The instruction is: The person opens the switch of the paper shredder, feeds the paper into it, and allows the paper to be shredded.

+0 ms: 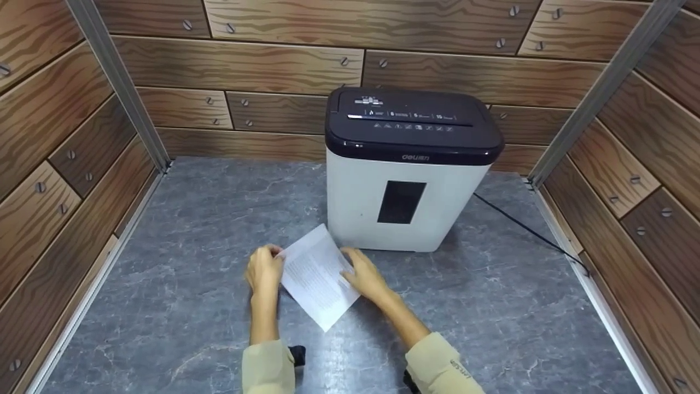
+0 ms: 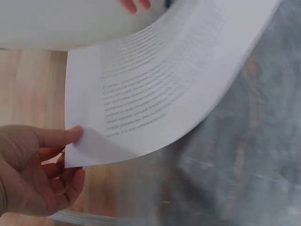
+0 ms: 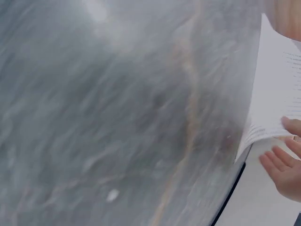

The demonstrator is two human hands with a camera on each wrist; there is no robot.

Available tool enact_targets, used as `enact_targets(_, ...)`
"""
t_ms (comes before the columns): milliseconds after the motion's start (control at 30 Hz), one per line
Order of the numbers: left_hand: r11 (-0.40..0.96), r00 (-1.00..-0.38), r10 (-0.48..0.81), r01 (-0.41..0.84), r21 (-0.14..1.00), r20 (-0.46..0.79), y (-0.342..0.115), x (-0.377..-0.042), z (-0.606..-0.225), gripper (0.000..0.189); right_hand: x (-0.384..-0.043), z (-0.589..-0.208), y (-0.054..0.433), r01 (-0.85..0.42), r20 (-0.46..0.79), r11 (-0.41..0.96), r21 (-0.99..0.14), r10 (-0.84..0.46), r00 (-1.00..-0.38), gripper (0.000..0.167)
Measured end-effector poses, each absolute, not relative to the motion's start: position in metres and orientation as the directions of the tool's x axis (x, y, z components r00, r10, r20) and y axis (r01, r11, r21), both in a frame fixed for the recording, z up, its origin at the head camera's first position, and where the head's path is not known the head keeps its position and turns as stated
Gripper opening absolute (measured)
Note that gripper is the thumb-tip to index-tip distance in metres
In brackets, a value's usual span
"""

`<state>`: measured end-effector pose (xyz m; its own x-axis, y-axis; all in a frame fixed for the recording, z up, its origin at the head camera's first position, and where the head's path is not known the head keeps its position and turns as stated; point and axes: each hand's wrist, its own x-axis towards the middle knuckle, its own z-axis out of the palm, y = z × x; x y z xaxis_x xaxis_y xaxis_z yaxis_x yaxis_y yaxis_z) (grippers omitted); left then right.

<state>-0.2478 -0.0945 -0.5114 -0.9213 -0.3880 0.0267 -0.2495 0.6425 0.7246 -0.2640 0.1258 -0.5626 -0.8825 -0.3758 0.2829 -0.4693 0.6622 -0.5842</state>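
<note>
A sheet of white paper (image 1: 317,279) with lines of print is held up in front of the shredder (image 1: 355,202). In the left wrist view, my left hand (image 2: 42,165) pinches one corner between thumb and fingers, and the sheet (image 2: 136,94) bows away from it in a curve. My right hand (image 1: 367,278) is at the sheet's opposite edge, thumb and fingers spread apart around it. The right wrist view shows that hand (image 3: 287,165) with its fingers loosely extended, right at the paper's edge (image 3: 273,94).
The shredder has a dark top (image 1: 415,123) with a long feed slot and a dark front window (image 1: 402,202). A black cord (image 1: 525,232) runs from it to the right wall. Wood-patterned panels (image 1: 240,60) enclose the grey marbled surface (image 1: 191,219) at the back and sides.
</note>
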Motion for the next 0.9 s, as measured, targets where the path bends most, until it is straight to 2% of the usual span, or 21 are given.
enact_targets(100, 0.657, -0.938, -0.340, -0.182, 0.732, 0.072, -0.090, -0.239, -0.496, 0.006, -0.267, -0.555, 0.123, -0.482, 0.381, 0.548, -0.684, -0.295, -0.876, 0.047)
enact_targets(200, 0.668, -0.947, -0.296, -0.110, 0.736, 0.126, -0.085, -0.233, -0.483, 0.005, -0.269, -0.544, 0.123, -0.463, 0.419, 0.435, -0.772, -0.200, -0.886, 0.039)
enact_targets(400, 0.666, -0.948, -0.223, 0.023, 0.746, 0.228, -0.073, -0.228, -0.466, 0.005, -0.256, -0.506, 0.124, -0.414, 0.420, 0.302, -0.859, -0.049, -0.906, 0.011)
enact_targets(533, 0.617, -0.917, -0.233, 0.119, 0.778, 0.325, -0.063, -0.232, -0.463, 0.016, -0.244, -0.481, 0.130, -0.375, 0.397, 0.275, -0.885, 0.027, -0.917, 0.007)
enact_targets(633, 0.487, -0.891, -0.274, 0.195, 0.851, 0.361, -0.053, -0.236, -0.464, 0.031, -0.241, -0.472, 0.138, -0.332, 0.359, 0.222, -0.917, 0.089, -0.929, 0.010)
enact_targets(700, 0.351, -0.893, -0.287, 0.237, 0.906, 0.346, -0.047, -0.238, -0.464, 0.037, -0.241, -0.467, 0.145, -0.310, 0.336, 0.180, -0.934, 0.136, -0.932, 0.011)
enact_targets(800, 0.151, -0.918, -0.278, 0.248, 0.957, 0.282, -0.038, -0.241, -0.466, 0.036, -0.242, -0.463, 0.157, -0.295, 0.315, 0.122, -0.948, 0.205, -0.927, 0.011)
enact_targets(900, 0.047, -0.936, -0.268, 0.222, 0.974, 0.227, -0.030, -0.243, -0.468, 0.026, -0.247, -0.465, 0.168, -0.280, 0.285, 0.059, -0.958, 0.265, -0.921, 0.011)
